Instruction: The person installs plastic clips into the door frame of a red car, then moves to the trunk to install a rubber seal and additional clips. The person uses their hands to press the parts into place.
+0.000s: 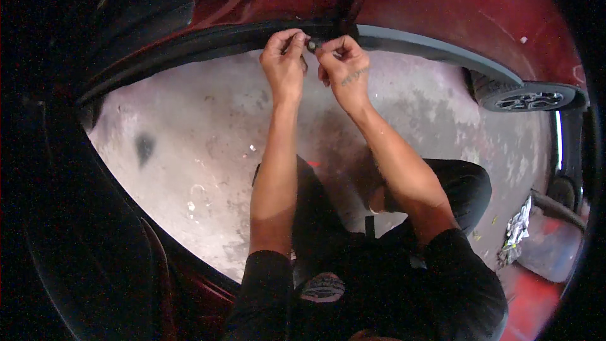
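Observation:
Both hands are raised close together at the lower sill of a red car. A small dark piece with a paler spot [312, 45] sits between my fingertips; its kind is too small to make out. My left hand [284, 57] has its thumb and forefinger pinched at the left side of this piece. My right hand [343, 66] closes on it from the right, with fingers curled. Just behind the fingertips runs the black sill trim [240, 39]. Right of it, a grey trim strip [410, 44] continues along the red body panel [454, 9].
A dark open car door [82, 233] extends along the left side. At the right are a wheel [530, 98], crumpled silvery wrapping [519, 224] and a red object [531, 303]. The stained concrete floor [189, 139] lies below my hands, and my bent knee [464, 183] is at the right.

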